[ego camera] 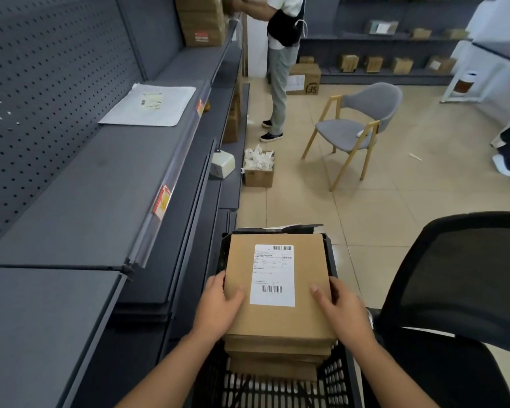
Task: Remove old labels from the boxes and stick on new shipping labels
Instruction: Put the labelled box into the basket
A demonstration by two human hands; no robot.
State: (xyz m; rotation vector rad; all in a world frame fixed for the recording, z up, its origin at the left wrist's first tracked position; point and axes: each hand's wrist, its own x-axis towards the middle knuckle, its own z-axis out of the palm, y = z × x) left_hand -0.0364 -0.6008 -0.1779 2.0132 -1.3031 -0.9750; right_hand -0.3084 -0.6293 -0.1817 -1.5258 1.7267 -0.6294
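A flat brown cardboard box tops a stack of similar boxes inside a black plastic crate at the bottom centre. A white shipping label with barcodes is stuck on its top face. My left hand grips the box's left edge, thumb lying on top. At the right edge my right hand holds it the same way. A white sheet with a small label lies on the grey shelf to the left.
Grey shelving runs along the left. A black mesh office chair stands close on the right. Farther off are a small open carton of crumpled white paper, a grey chair with wooden legs and a person standing at the shelves.
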